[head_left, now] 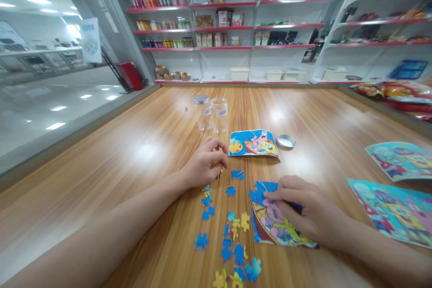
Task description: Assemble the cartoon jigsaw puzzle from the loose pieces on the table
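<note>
The half-built puzzle [270, 231] lies on the bench [135, 166] under the right hand [303, 213], whose flat, spread fingers press its far edge, gripping nothing. Loose pieces [232, 229] trail just left of it, nearer the curled left hand [204, 166], which may pinch one; I cannot tell.

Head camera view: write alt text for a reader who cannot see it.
A person's right hand rests on a partly assembled cartoon jigsaw on a wooden table, while the left hand curls over loose pieces. Beyond lie a matching picture, two clear jars and a metal lid.
</note>
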A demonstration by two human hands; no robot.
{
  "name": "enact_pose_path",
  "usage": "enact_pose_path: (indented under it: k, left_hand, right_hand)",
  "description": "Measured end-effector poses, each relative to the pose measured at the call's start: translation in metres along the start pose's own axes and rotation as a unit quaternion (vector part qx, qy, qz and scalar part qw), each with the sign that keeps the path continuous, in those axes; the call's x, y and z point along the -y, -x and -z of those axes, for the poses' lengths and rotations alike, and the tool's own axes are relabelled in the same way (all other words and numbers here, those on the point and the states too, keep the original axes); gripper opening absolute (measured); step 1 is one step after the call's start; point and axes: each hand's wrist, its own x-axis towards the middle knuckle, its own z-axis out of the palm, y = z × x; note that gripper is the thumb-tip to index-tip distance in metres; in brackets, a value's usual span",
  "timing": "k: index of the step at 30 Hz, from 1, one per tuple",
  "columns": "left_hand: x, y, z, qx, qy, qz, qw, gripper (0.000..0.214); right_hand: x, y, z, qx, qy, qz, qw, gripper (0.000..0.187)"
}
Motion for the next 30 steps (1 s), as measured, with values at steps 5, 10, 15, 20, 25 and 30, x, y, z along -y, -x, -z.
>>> enact_pose_path:
  k: [5,10,15,20,25,30]
  left_hand:
    - [0.0042,0.0013,-0.0030,0.004,0.000,0.003,1.000,0.026]
    - [0.0061,0.0008,-0.0043,0.001,0.002,0.003,1.000,0.026]
    - [0.0062,-0.0002,-0.0048,-0.003,0.002,0.003,1.000,0.026]
    - [0.0065,0.0002,-0.0044,-0.003,0.003,0.004,1.000,0.027]
    - [0.0062,0.0003,-0.0042,-0.001,0.003,-0.001,1.000,0.027]
    - [0.0065,0.0003,-0.0049,0.002,0.002,-0.004,1.000,0.027]
  right_hand:
    - [-0.0015,0.0011,-0.0006,-0.004,-0.002,-0.005,1.000,0.025]
    - [-0.0027,0.0020,-0.0020,-0.002,-0.011,-0.008,1.000,0.027]
    - [-0.0025,0.0016,-0.0019,-0.003,-0.006,-0.008,1.000,0.026]
    - [-0.0025,0.0016,-0.0009,0.003,-0.006,-0.007,1.000,0.025]
    - [-0.0025,0.0016,-0.0011,-0.001,-0.003,-0.004,1.000,0.025]
    - [-0.0028,0.0020,-0.0014,0.000,-0.010,-0.001,1.000,0.026]
